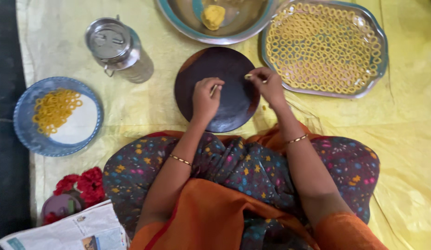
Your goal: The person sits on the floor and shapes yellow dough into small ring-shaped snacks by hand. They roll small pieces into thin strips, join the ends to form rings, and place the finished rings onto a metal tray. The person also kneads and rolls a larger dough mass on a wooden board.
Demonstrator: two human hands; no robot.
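A dark round wooden board [224,65] lies on the yellow sheet in front of my lap. Over its lower left part my left hand [205,98] pinches a thin strip of yellow dough [214,90]. My right hand [267,84] is at the board's right edge, fingers pinched on a small piece of dough [248,76]. Beyond the board a steel bowl [178,18] holds a lump of yellow dough [212,16]. To the right, a steel tray [377,69] is filled with several small dough rings [323,46].
A blue plate [25,134] with a white lining and several dough rings [55,109] sits at the left. A lidded steel can [116,46] stands behind it. Red flowers [83,184], a small container and a newspaper [67,231] lie at the lower left. A dark strip borders the sheet's left edge.
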